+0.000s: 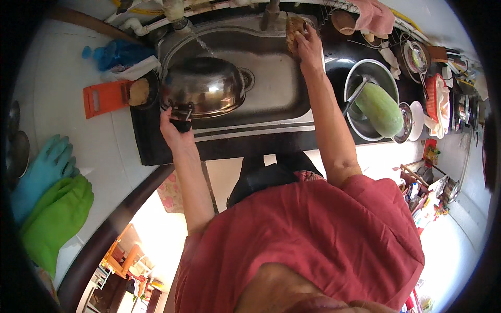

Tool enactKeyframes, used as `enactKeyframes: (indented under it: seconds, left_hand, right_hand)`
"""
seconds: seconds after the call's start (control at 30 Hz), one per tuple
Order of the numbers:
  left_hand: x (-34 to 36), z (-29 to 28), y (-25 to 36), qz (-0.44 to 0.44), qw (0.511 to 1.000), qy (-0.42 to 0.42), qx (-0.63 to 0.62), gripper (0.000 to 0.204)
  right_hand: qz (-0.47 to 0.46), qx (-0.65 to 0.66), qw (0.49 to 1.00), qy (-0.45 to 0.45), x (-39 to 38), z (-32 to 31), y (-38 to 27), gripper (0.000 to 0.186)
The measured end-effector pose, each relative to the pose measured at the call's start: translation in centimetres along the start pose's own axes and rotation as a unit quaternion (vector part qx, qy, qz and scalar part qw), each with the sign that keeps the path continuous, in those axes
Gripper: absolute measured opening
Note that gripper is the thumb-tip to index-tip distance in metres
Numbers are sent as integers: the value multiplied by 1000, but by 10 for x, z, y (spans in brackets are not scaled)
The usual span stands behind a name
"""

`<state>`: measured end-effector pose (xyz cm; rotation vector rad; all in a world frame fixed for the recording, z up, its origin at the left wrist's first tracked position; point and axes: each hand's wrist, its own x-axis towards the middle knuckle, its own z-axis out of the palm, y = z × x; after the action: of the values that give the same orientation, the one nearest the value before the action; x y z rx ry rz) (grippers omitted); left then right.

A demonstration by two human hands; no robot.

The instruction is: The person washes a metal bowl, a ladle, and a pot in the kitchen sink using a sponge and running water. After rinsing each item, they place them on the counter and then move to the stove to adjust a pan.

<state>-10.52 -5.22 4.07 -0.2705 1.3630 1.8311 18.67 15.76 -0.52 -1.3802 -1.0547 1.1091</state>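
My left hand (pixel 175 130) is closed on the black handle of a shiny steel pan (pixel 206 83). The pan is tipped on its side over the left part of the steel sink (pixel 276 86), its rounded outside toward the back. A thin stream of water (pixel 201 43) runs down behind it from a spout (pixel 180 23). At the sink's back right corner, my right hand (pixel 309 49) has its fingers closed around a rough brown scrubber (pixel 294 32). The pan's inside is hidden.
Right of the sink, a metal bowl (pixel 352 125) holds a large green gourd (pixel 379 109) and a knife (pixel 357 93). An orange grater (pixel 107 99) and a small dark bowl (pixel 153 94) are at the left. Rubber gloves (pixel 57 211) hang farther left.
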Motion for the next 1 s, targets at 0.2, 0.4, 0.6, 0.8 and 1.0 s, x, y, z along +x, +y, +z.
enactKeyframes:
  seconds: [0.2,0.4,0.6,0.8,1.0]
  left_hand:
    - [5,-33,2,-9,999,29,26,10]
    - [3,-63,-22,-52,998,42,3,7]
    - [20,-96,-64,-48,999,3,-18,8]
    - [29,-102,-71,-86,996,17,2,11]
    - [19,-99,-74,-98,995,17,6,8]
  right_hand:
    - [36,-3,998,-41,-5,2,-8,43]
    - [45,30,996,-67,-27,-9,7,42]
    - [53,-62,992,-91,-44,-8,29,38]
    - [34,-122,989,-79,-60,-9,64,34]
    - [87,-55,991,-87,-74,-6,72,31]
